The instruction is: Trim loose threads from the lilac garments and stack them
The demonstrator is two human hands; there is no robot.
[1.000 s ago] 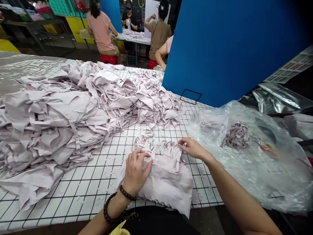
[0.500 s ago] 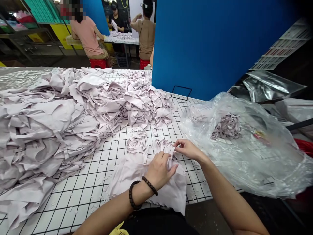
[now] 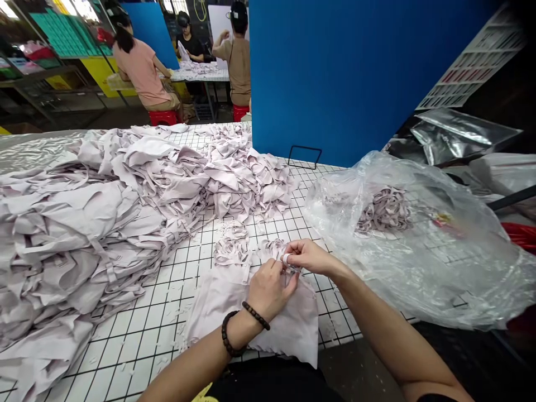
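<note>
A stack of pale lilac fabric pieces [image 3: 234, 298] lies flat at the table's front edge, with looped fabric straps [image 3: 230, 251] bunched along its far side. My right hand [image 3: 312, 258] pinches one fabric strap, which curls in a loop at the fingertips. Close against it, my left hand [image 3: 270, 287], with two dark bead bracelets at the wrist, is bent over the same strap area above the stack. Its fingers are closed on the strap, though the fingertips are partly hidden.
A big heap of matching fabric pieces [image 3: 84, 223] fills the left. At the right lies a clear plastic bag [image 3: 439, 273] with bundled straps inside. A blue panel [image 3: 326, 78] on a black wire stand [image 3: 305, 156] rises behind. Several people sit at a farther table.
My right hand has moved left and slightly down to meet my left hand, curling the strap. My left hand's fingers have drawn closed. The view has shifted slightly.
</note>
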